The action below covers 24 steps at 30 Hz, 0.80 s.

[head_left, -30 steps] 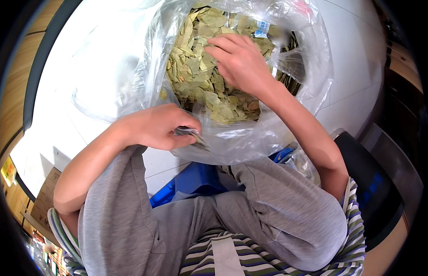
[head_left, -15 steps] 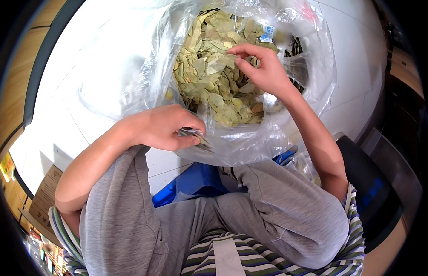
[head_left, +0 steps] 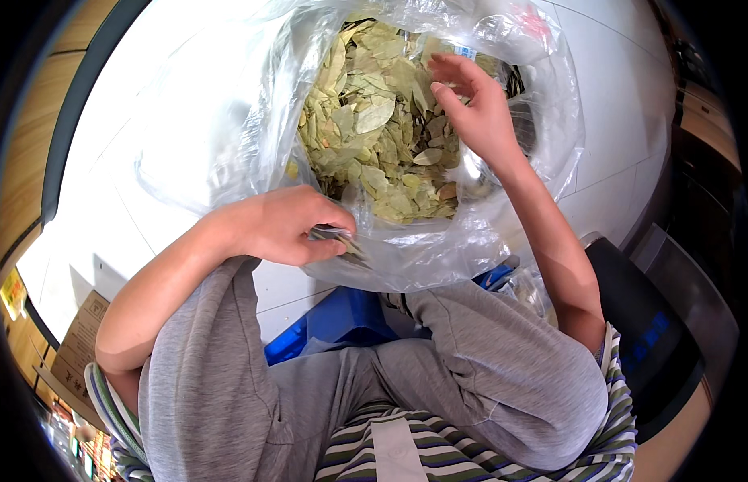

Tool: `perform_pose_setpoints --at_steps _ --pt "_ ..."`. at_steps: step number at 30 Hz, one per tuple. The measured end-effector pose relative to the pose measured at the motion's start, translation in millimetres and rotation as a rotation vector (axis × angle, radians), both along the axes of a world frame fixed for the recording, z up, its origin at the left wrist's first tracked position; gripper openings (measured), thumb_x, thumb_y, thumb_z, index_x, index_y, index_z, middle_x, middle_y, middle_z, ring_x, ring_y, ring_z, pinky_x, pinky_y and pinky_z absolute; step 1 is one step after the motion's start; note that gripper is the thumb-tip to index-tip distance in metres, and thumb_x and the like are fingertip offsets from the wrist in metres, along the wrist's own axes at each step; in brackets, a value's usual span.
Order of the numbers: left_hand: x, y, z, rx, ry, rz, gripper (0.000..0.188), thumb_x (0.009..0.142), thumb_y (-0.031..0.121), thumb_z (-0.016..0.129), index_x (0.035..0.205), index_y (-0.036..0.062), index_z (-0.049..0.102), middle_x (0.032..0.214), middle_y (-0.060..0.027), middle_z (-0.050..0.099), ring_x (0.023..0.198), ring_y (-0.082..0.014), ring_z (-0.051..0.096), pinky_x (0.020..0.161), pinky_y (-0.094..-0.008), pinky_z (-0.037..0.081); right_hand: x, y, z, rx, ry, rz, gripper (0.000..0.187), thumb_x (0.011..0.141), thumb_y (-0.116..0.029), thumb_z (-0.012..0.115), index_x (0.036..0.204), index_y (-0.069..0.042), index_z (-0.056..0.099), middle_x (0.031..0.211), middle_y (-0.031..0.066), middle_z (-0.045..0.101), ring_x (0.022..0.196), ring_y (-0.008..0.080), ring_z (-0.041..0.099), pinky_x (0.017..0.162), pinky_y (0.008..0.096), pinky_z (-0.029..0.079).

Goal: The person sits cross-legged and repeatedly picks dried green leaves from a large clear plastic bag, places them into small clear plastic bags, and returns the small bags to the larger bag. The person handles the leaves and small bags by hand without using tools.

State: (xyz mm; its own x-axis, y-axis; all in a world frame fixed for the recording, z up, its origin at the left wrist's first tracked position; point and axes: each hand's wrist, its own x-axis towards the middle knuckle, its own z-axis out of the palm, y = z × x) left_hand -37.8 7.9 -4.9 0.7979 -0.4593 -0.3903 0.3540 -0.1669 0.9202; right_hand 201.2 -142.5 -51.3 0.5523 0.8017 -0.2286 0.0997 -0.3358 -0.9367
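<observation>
Inside clear bag [head_left: 438, 257]: dry leaves [head_left: 374, 116], loose | left hand [head_left: 279, 225]: thumb-finger pinch on small leaf bunch [head_left: 352, 247] at near rim, probably to separate it | right hand [head_left: 484, 114]: over leaves, thumb and fingers apart | bag mouth spread wide, likely for reach

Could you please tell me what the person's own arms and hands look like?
The left hand and right hand are ungloved, with no watch or bracelet visible. Both forearms are bare. The left sleeve and right sleeve are short and striped in white, green and a dark bluish tone.
</observation>
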Motion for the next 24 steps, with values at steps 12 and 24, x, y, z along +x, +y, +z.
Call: perform_pose_setpoints --at_steps 12,24 --pt "4.9 -0.3 6.1 0.022 0.060 -0.003 0.021 0.089 0.016 0.063 0.103 0.0012 0.066 0.082 -0.0162 0.067 0.069 -0.0290 0.063 0.065 -0.0382 0.048 -23.9 9.5 -25.8 0.189 -1.002 0.556 0.013 0.075 -0.008 0.070 0.086 -0.006 0.064 0.103 0.0054 0.063 0.101 0.0260 0.060 0.092 0.0400 0.046" --pt "1.5 -1.0 2.6 -0.007 0.065 0.036 0.021 0.089 0.016 0.063 0.103 0.0007 0.066 0.083 -0.0164 0.068 0.070 -0.0292 0.064 0.066 -0.0385 0.048 4.8 2.5 -1.3 0.181 -0.840 0.081 0.017 0.083 -0.009 0.063 0.099 -0.003 0.068 0.087 0.0120 0.069 0.079 0.0322 0.066 0.073 0.0378 0.054"
